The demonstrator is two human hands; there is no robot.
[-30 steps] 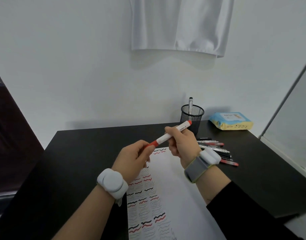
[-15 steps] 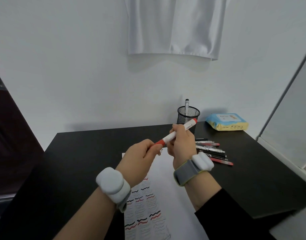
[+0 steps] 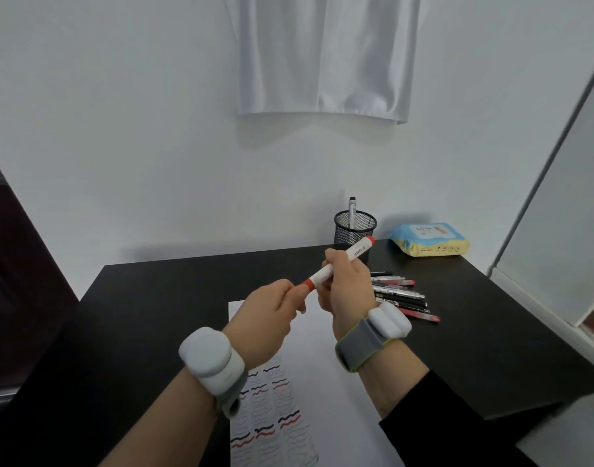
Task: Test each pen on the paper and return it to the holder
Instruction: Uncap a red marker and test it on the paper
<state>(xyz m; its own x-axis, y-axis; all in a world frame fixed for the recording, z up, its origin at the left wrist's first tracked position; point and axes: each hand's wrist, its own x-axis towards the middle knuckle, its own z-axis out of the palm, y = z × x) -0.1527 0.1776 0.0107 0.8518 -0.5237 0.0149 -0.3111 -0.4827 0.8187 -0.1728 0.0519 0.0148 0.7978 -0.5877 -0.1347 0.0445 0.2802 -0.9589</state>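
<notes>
My right hand (image 3: 347, 286) grips the white barrel of a red-and-white marker (image 3: 354, 252), held slanted in the air above the paper. My left hand (image 3: 267, 316) pinches the marker's red cap end. The white paper (image 3: 325, 382) lies on the black desk, with rows of black and red wavy test lines at its lower left. A black mesh holder (image 3: 355, 229) stands at the desk's back edge with one silver pen (image 3: 352, 210) upright in it. Several pens (image 3: 401, 296) lie in a loose pile right of my right hand.
A blue-and-yellow pack of wipes (image 3: 430, 239) sits at the desk's back right. A white cloth (image 3: 325, 55) hangs on the wall above. A white panel (image 3: 551, 230) borders the desk's right side; dark furniture (image 3: 16, 281) stands at the left.
Both hands have lifted a little with the marker, toward the holder. The left fingers stay on the red cap end. The camera view has tilted slightly.
</notes>
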